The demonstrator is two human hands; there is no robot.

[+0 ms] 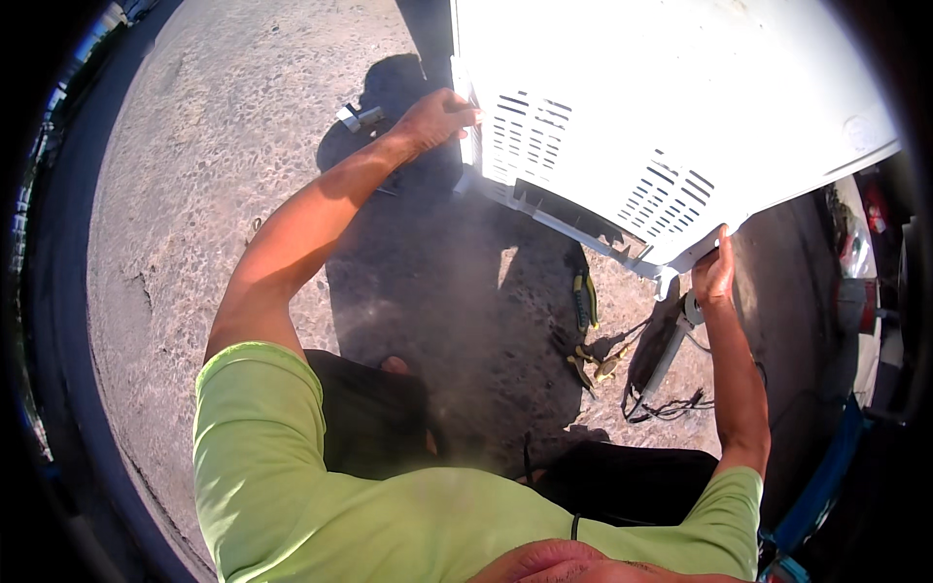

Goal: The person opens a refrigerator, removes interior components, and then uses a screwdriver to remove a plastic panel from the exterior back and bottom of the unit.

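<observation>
A large white appliance casing (671,87) with slotted vents and a narrow opening along its lower end fills the upper right. My left hand (437,121) has its fingers curled on the casing's left edge, near the upper vents. My right hand (715,267) grips the lower right corner, fingers partly behind it. Beneath that corner, on the pavement, lie a long grey power tool (666,355) with a round head and a cord, green-and-black pliers (586,296) and a second yellow-handled hand tool (598,369).
A small metal piece (358,117) lies on the speckled concrete (194,175) to the left, inside my shadow. Assorted objects (860,253) and a blue item (826,466) line the right side. A dark roadway (68,272) runs along the far left. My feet are below.
</observation>
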